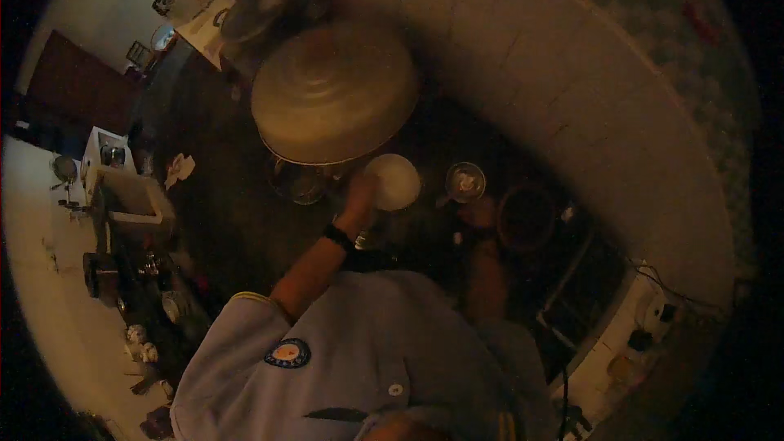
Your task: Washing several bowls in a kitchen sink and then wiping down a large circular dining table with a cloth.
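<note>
In the dim view, my left hand (362,193), with a dark band at the wrist, holds the left edge of a pale round dish (397,182). My right hand (479,213) is in shadow just below a small round vessel (465,182) with something whitish in it; whether the fingers hold it cannot be made out. A large pale domed cover or lampshade (334,98) lies above the dish and hides part of what is beneath it. Left of my left hand is a glassy round vessel (306,190), partly hidden.
A dark round container (527,217) stands right of my right hand. Farther right are a dark framed panel (569,294) and a pale ledge with cables. At the left are a crumpled pale piece (180,169), a white open box (135,199) and several small objects.
</note>
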Demonstrator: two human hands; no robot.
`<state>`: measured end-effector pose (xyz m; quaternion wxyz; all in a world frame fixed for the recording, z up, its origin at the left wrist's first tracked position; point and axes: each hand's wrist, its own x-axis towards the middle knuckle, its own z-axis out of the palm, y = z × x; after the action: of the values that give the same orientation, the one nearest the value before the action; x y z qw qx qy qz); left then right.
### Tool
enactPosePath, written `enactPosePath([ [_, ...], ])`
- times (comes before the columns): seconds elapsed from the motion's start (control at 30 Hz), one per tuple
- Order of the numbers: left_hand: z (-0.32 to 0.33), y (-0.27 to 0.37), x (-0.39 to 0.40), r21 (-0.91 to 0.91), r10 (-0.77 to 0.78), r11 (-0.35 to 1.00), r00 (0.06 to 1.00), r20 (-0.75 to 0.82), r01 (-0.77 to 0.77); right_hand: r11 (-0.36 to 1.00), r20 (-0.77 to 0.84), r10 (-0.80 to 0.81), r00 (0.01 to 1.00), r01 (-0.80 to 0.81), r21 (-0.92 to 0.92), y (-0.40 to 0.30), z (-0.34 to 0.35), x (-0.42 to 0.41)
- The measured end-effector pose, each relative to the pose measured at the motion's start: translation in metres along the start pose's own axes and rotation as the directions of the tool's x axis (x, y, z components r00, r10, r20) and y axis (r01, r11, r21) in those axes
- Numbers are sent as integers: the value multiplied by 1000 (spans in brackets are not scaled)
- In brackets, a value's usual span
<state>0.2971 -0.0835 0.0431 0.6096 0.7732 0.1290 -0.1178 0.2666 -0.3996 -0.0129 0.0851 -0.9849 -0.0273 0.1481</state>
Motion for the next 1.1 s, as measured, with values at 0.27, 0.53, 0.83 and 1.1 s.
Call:
enactPosePath([
  [0.27,-11,-6,5,-612,-101,766,977,190,198,997,108,82,991,-83,4,-20,-13,2],
  [0.53,-20,19,-13,-592,-9,782,953,302,195,872,-410,-14,912,212,442,18,-3,-31],
  [0.83,-14,50,-22,-610,-109,726,929,354,317,856,-138,-167,976,213,471,-81,-188,-96],
  [1.1,-16,91,-49,-646,98,725,894,438,237,882,73,-101,992,55,469,-131,-214,-76],
])
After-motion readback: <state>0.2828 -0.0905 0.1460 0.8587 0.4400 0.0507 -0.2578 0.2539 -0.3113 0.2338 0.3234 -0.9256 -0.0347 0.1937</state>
